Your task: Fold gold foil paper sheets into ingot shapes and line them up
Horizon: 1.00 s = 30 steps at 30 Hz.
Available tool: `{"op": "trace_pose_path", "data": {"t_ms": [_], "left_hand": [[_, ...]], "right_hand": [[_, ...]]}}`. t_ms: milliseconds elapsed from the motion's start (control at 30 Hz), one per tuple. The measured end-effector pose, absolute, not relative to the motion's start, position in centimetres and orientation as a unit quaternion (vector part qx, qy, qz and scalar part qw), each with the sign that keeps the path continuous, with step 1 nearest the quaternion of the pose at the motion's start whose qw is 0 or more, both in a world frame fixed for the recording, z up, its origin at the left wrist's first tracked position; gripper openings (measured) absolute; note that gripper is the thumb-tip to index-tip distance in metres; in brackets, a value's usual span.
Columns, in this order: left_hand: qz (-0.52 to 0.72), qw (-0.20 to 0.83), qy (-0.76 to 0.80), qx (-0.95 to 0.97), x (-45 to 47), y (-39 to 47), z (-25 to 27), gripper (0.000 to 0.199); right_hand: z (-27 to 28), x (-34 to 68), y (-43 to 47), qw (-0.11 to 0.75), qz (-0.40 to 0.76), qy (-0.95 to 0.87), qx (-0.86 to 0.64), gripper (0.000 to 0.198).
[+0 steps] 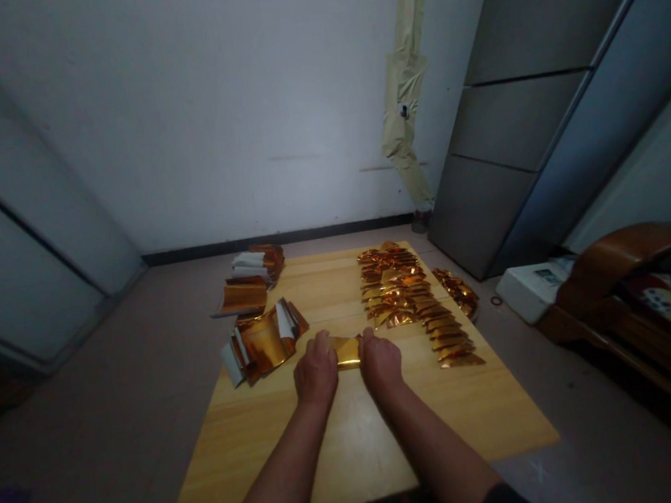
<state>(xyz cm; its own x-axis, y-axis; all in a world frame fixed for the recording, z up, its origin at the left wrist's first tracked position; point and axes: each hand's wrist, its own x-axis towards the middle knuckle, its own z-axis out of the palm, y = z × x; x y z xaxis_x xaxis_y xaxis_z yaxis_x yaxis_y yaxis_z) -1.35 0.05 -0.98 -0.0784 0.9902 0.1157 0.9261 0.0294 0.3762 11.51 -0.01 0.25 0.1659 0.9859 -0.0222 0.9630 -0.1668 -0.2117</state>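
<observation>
Head view: a gold sheet is held at the middle of the frame, just below centre, low over or on the table; which of the two cannot be told. Its left end is gripped by the left hand, its right end by the right hand. On both hands the fingers are curled in narrowly on the sheet, and its shiny middle is left uncovered between them. How the fingertips are set beneath cannot be told.

To the left of the hands, curved sheets are spread near the table's left edge, with more stacked above them, their pale undersides partly shown. To the right, folded pieces are laid in overlapping rows, one row being carried down towards the right hand's side. Beyond the table's right edge, a heap of similar shiny pieces is seen.

The upper right is filled by a grey fridge, beside which the wall is crossed by tape.
</observation>
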Motion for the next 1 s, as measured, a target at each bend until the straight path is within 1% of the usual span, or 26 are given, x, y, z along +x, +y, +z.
{"op": "trace_pose_path", "data": {"t_ms": [233,400,600,800,1000], "left_hand": [[0.139,0.052,0.722,0.676,-0.5,0.0,-0.8,0.033],[0.118,0.015,0.727,0.676,-0.2,0.1,-1.0,0.031],[0.097,0.016,0.725,0.681,-0.2,0.0,-0.7,0.031],[0.078,0.005,0.723,0.687,-0.2,-0.2,-0.5,0.024],[0.073,0.010,0.719,0.691,-0.1,-0.2,-0.5,0.025]], "right_hand": [[0.5,11.7,0.3,0.058,0.083,-0.639,-0.762,0.024],[1.2,11.7,0.5,0.049,0.101,-0.626,-0.772,0.027],[1.2,11.8,0.6,0.051,0.099,-0.621,-0.776,0.027],[0.9,11.8,0.7,0.053,0.097,-0.622,-0.775,0.025],[0.9,11.4,0.3,0.061,0.089,-0.630,-0.769,0.021]]}}
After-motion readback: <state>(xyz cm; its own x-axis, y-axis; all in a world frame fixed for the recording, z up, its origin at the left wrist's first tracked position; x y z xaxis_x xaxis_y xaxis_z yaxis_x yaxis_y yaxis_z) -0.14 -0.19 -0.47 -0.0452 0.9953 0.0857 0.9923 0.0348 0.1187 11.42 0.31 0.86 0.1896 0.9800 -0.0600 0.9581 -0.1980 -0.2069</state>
